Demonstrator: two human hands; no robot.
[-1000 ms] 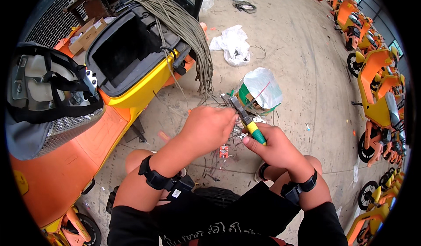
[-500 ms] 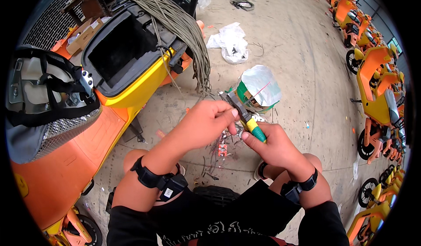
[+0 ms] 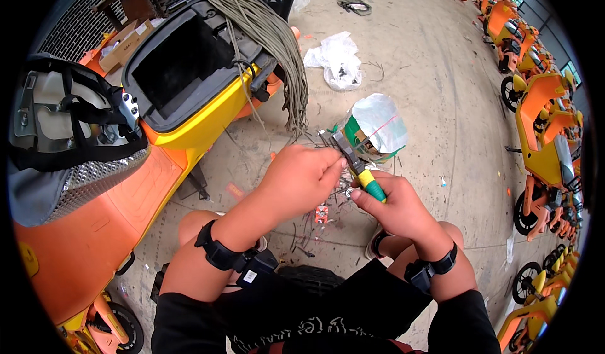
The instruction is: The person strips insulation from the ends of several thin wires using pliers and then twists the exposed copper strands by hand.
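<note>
My right hand (image 3: pixel 402 208) is wrapped round the green and yellow handles of a pair of pliers (image 3: pixel 373 185). Their dark metal head points up and to the left, away from me. Just left of the head, my left hand (image 3: pixel 304 176) is closed in a pinch, its back turned up; what the fingertips hold is too small or too hidden to tell. Beyond the pliers stands a green bucket (image 3: pixel 351 127), with a whitish sheet (image 3: pixel 382 122) over its top. Below the hands, a small red and white piece (image 3: pixel 321 214) lies among dark scraps on the floor.
On my left stands an orange and yellow scooter (image 3: pixel 208 122) with an open black compartment and a coil of grey-green cord (image 3: pixel 265 35). A silver-sided bag (image 3: pixel 94 165) rests on it. White plastic bags (image 3: pixel 340 61) lie ahead; parked scooters (image 3: pixel 543 136) line the right.
My left hand has rolled over, so its thumb is less visible and its fingers are curled in more. The pliers stay in my right hand. The whole view has shifted slightly.
</note>
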